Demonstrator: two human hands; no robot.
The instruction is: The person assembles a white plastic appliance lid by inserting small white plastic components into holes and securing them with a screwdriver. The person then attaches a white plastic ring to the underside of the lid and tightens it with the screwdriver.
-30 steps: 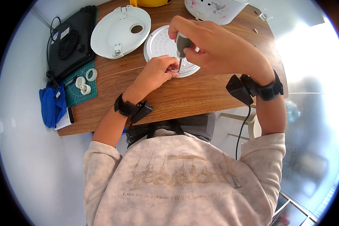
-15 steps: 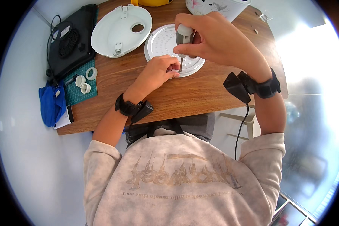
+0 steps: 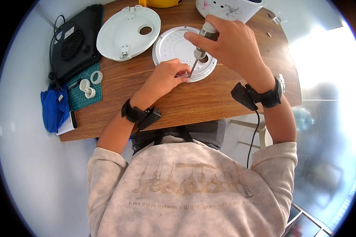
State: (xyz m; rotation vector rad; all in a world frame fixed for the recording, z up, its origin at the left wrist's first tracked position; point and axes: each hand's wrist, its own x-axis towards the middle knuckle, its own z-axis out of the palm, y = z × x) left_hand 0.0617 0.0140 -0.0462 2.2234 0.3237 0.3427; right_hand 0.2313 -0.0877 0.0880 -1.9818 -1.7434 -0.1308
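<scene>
My right hand point(image 3: 239, 47) is closed on a screwdriver point(image 3: 200, 51) with a grey and white handle. Its thin shaft slants down and to the left, reaching the near rim of a round silvery metal plate point(image 3: 180, 43). This plate has rows of raised dimples and one round hole, and it lies on the wooden table. Beside the screwdriver's tip, my left hand point(image 3: 168, 77) has its fingertips pinched together at the same rim. What those fingers hold, if anything, is too small to make out.
Left of the plate lies a white round lid point(image 3: 116, 37) with a hole. A flower-printed white appliance body point(image 3: 229, 12) stands behind. Farther left are a black fan-bottomed device point(image 3: 77, 43), a green mat point(image 3: 93, 96), a white ring point(image 3: 96, 77) and a blue cloth point(image 3: 53, 110). A white clip point(image 3: 281, 83) sits at the right edge.
The screwdriver has gone from nearly upright to leaning right, and my right hand has shifted right with it. My forearm has uncovered the white clip. My left hand has stayed at the rim.
</scene>
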